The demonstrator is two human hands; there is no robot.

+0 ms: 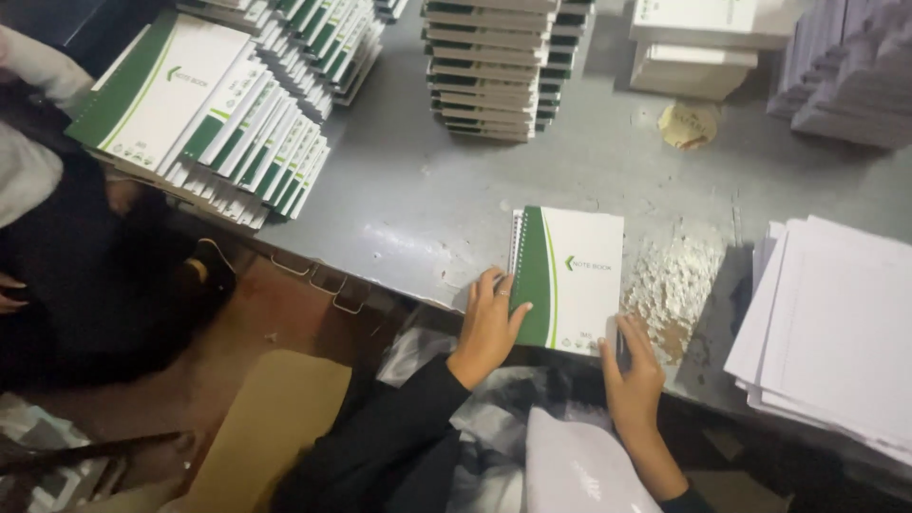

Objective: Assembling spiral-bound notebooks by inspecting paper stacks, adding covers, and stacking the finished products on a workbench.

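A spiral-bound notebook [570, 275] with a white and green cover lies flat near the front edge of the grey table [427, 199]. My left hand [489, 323] rests on its lower left corner, fingers spread over the green band and the wire spine. At the notebook's lower right corner my right hand [632, 375] grips the edge, with the thumb on the cover.
Fanned rows of the same notebooks [237, 123] lie at the left, and a stack [494, 66] stands at the back. White sheet piles [836, 332] sit at the right, white blocks [698, 43] behind. Torn paper residue [674, 280] marks the table. A person's sleeve [28, 114] shows far left.
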